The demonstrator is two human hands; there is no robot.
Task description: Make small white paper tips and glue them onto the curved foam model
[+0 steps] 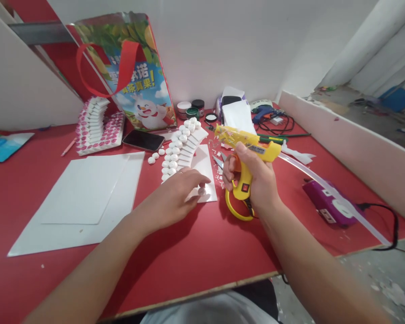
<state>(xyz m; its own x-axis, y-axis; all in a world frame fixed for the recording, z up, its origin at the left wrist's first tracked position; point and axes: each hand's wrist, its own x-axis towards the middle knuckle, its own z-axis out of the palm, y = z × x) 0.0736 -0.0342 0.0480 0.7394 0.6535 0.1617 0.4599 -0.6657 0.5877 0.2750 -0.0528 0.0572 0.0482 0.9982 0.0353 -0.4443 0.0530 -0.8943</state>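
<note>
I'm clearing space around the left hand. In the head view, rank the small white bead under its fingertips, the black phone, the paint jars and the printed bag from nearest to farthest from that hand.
1. White bead: touching the left hand's fingertips, on a white sheet.
2. Black phone: behind the hand, slightly left.
3. Paint jars: farther back, by the wall.
4. Printed bag: back left; its foot stands about level with the jars, so these two are close.

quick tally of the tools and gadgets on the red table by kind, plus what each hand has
Glue guns: 2, the yellow glue gun in the right hand, a blue glue gun at the back
Phones: 1, phone
Paint jars: 3, paint jars
Purple device: 1, purple device
Left hand: on a white foam piece
Total: 7
</note>
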